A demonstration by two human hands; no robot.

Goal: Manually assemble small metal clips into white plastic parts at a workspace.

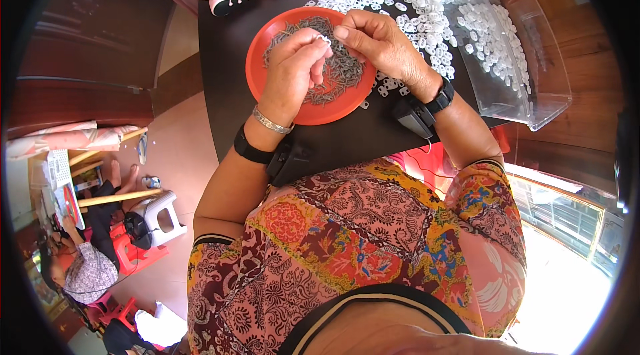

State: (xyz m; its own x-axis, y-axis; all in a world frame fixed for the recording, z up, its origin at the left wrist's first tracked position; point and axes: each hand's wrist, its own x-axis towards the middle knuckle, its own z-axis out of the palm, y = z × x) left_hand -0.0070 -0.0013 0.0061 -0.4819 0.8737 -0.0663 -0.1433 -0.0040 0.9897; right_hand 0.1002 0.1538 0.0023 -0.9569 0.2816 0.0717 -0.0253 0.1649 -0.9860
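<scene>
Both hands pinched on one small white ring (324, 39), flat-on, above orange plate (257, 65).

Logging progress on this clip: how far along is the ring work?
Done: some white rings lie in the clear plastic tray. In hand: left hand pinches one white ring over the orange plate, right hand meeting it. Left: a loose pile of rings on the table, dark pins on the plate.
</scene>
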